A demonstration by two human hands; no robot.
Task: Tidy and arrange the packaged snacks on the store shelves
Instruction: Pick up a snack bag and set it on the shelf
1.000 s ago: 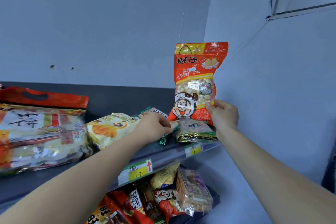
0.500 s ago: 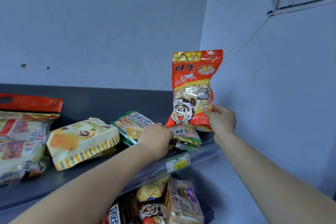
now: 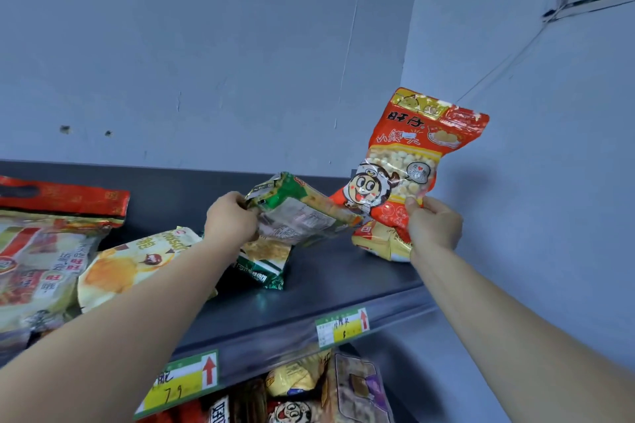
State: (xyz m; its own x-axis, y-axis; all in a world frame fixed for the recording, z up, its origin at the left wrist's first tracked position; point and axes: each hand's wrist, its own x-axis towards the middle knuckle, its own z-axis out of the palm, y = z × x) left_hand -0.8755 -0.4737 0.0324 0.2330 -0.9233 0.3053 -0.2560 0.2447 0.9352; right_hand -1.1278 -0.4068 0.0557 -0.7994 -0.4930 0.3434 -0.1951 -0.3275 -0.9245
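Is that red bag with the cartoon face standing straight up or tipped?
Tipped. The red bag leans with its top toward the right wall, and the right hand grips it near its bottom.

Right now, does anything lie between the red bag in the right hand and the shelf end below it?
Yes. A yellow packet lies on the shelf directly under the red bag, by the right hand. The green packet held by the left hand reaches the bag's lower left corner.

Dim bluish light, wide-angle distortion
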